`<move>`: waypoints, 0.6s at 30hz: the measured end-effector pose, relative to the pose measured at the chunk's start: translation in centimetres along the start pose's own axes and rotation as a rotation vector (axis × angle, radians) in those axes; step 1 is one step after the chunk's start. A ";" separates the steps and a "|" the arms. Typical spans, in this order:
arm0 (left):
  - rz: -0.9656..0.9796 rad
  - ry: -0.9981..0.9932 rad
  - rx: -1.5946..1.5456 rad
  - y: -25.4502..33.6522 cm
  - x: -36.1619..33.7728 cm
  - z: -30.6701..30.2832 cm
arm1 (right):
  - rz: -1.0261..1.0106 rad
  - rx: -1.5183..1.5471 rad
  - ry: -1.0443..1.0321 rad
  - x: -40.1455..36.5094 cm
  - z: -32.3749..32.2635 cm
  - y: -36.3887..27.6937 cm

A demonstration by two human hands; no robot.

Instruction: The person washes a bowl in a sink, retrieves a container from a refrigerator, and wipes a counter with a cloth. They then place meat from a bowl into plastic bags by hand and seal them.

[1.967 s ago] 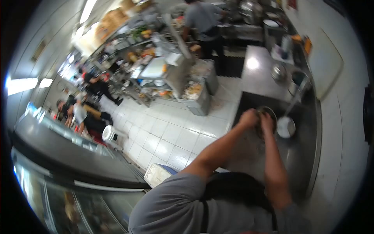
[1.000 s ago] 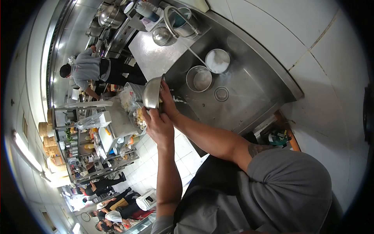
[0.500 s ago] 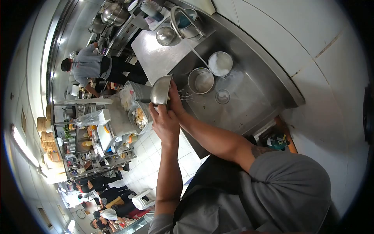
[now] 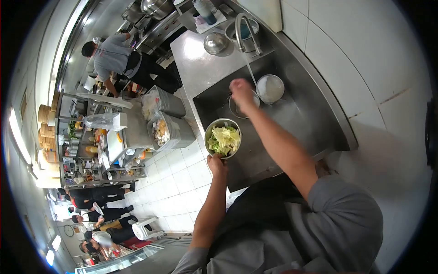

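My left hand (image 4: 217, 165) grips the near rim of a metal bowl (image 4: 208, 130), with its opening facing me. Pale green and yellowish cut lettuce (image 4: 225, 139) lies in the bowl, which is held at the sink's edge. Over the sink (image 4: 283, 132) my right hand (image 4: 244, 96) is stretched out, smeared by motion, so its fingers cannot be made out. It is close to the water stream (image 4: 250, 71) and partly covers a round metal container (image 4: 235, 109). Beside that stands another round container (image 4: 270, 89) with whitish contents, in the sink.
A curved faucet (image 4: 239, 32) runs at the sink's far end. An upturned metal bowl (image 4: 216, 43) sits on the steel counter (image 4: 189, 50). Grey bins (image 4: 175, 132) with food scraps stand to the left. A co-worker (image 4: 114, 57) works beyond; several people are farther back.
The bowl was tipped sideways in both hands with water spilling into the sink. Now its opening shows the lettuce, and my right hand has let go and moved toward the faucet stream.
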State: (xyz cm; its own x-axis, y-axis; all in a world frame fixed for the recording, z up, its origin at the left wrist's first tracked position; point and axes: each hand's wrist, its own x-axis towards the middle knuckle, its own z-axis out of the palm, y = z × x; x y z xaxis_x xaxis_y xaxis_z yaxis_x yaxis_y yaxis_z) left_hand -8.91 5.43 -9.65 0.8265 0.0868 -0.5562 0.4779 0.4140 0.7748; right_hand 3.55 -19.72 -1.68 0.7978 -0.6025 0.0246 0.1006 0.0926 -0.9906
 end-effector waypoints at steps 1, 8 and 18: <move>-0.014 -0.008 -0.027 -0.1 -0.5 -0.7 | 0.190 0.355 0.103 3.2 -0.8 0.5; -0.006 -0.005 -0.110 4.2 -5.6 -7.6 | 0.319 0.348 0.099 13.2 -4.4 1.4; 0.049 0.347 -0.183 1.3 -6.3 -13.7 | 0.583 0.161 -0.093 29.6 -12.8 16.4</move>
State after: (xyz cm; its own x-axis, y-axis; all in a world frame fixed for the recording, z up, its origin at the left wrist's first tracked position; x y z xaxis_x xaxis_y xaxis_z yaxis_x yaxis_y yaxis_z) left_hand -17.60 17.88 -9.26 0.6827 0.3984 -0.6126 0.3532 0.5540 0.7539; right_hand 21.23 -46.20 -18.89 0.7965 -0.3454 -0.4963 -0.2850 0.5094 -0.8119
